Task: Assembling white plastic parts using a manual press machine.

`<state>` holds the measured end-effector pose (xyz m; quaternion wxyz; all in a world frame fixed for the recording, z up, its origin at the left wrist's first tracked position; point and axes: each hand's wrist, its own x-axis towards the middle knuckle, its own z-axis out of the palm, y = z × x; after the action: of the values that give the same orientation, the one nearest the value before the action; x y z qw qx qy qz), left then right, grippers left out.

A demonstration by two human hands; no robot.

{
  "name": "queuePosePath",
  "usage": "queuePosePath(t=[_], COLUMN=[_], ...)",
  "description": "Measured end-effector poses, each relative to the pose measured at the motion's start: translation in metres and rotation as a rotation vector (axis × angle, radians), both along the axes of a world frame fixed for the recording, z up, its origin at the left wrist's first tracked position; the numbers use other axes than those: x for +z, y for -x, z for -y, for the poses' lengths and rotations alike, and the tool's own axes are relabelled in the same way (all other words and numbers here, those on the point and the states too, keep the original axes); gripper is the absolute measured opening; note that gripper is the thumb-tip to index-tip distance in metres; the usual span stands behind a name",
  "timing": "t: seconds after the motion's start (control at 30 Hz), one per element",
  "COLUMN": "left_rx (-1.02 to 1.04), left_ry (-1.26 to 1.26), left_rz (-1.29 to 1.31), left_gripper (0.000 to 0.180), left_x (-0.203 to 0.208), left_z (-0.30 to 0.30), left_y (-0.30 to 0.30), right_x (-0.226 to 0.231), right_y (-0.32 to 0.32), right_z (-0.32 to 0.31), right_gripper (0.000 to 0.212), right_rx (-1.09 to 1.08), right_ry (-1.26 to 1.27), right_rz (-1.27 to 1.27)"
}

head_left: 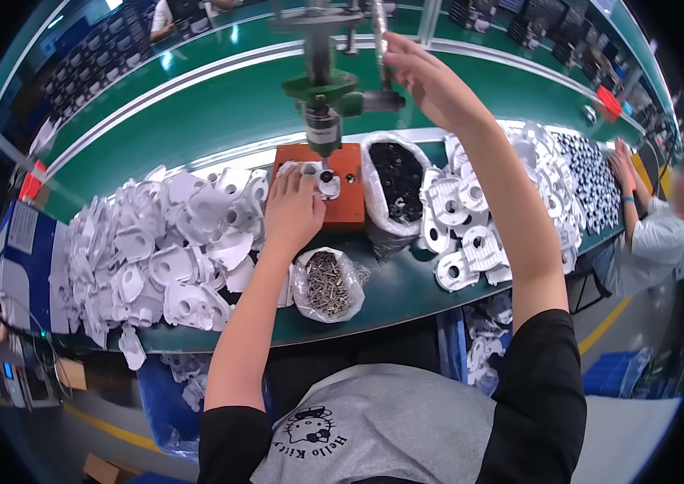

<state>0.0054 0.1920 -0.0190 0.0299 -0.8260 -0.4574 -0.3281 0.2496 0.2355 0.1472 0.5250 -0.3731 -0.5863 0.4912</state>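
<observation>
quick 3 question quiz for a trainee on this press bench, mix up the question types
1. True or false: the left hand rests on a white plastic part lying on the orange fixture plate.
2. Which hand grips the press lever? A) left B) right C) neither
3. Fill in: the clear bag nearest the person holds small metal ____.

Key: 1 true. 2 B, the right hand is raised to the lever above the green press head. 3 screws; the other bag, beside the plate, holds small black parts.
</observation>
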Motion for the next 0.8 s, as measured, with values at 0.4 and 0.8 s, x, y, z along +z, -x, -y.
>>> queuePosePath(t=[0.4, 0.8], left_rx=[0.072, 0.060], left_ry=[0.267, 0.367], left_rz=[0.288, -0.167], left_gripper=[0.044, 0.048], left_x=[0.004, 0.022], left_z=[0.000, -0.033], left_y=[-0.002, 0.014], right_x=[-0.144, -0.185], right_y=[-0.051, -0.062], right_z=[0.245, 0.255], right_gripper=[0.029, 0.037], right_rx=[-0.505, -0.861], right_ry=[-0.209, -0.228], right_rz=[0.932, 1.094])
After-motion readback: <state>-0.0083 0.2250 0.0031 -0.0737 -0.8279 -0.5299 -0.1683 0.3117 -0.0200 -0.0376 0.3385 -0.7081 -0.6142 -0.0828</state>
